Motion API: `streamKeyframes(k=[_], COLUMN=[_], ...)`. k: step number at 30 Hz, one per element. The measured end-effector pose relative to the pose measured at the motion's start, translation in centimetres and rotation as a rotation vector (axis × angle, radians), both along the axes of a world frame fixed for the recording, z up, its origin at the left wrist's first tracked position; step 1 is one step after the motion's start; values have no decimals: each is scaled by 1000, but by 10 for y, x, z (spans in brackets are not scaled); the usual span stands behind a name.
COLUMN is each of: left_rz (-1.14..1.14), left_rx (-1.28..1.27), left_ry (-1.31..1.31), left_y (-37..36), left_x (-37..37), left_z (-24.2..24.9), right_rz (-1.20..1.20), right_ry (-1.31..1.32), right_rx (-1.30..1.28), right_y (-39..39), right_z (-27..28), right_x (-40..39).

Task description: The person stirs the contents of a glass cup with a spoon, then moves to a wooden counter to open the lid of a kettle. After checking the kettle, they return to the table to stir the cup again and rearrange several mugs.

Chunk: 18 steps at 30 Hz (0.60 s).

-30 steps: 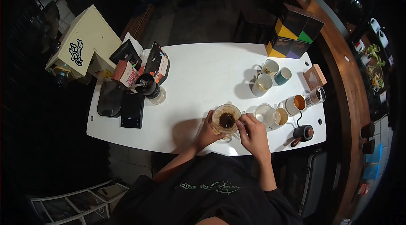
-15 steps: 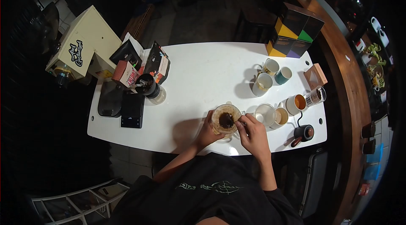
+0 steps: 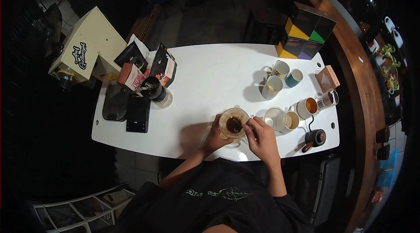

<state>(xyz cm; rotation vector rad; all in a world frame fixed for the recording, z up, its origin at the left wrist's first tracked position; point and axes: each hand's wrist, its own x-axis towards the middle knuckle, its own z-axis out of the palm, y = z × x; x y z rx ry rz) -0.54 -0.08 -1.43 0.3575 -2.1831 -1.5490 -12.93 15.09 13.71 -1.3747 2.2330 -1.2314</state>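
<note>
A round coffee dripper (image 3: 226, 118) with a stained paper filter and dark wet coffee (image 3: 234, 124) in its middle stands near the table's front edge. My left hand (image 3: 215, 137) is wrapped round its left side. At its right rim my right hand (image 3: 261, 139) is closed, with thumb and fingertips pressed together; whatever they pinch is too small to make out. Just right of the dripper stands a clear glass vessel (image 3: 275, 119), with a cream cup (image 3: 291, 120) beside it.
On the white table (image 3: 210, 75) stand several mugs (image 3: 273, 87), a black kettle (image 3: 315, 137), a glass of beans (image 3: 328, 99) and stacked boxes (image 3: 302, 34) at the right. A hand grinder (image 3: 154, 89), black scale (image 3: 138, 115) and cream machine (image 3: 89, 45) are at the left.
The whole view has shifted very slightly. Both hands keep their places at the dripper.
</note>
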Motion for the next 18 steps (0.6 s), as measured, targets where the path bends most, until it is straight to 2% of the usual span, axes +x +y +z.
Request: streamKeyframes(k=[2, 4, 7, 10, 13, 16, 18], left_rz=[-8, 5, 16, -2, 20, 25, 22], left_rx=[-8, 168, 184, 38, 118, 99, 50], left_ry=[7, 55, 57, 15, 65, 66, 53], left_y=[0, 3, 4, 0, 3, 2, 1], left_x=[-2, -2, -1, -2, -3, -3, -3], left_z=[3, 10, 11, 0, 8, 1, 3], right_rz=[-23, -38, -5, -2, -29, 8, -51], right_ry=[11, 22, 12, 7, 12, -2, 17], right_rx=[-15, -30, -19, -24, -41, -14, -20], right_y=[-1, -2, -1, -2, 0, 1, 0], right_z=[-2, -2, -1, -3, -5, -3, -6], right_x=[0, 0, 0, 0, 0, -1, 0])
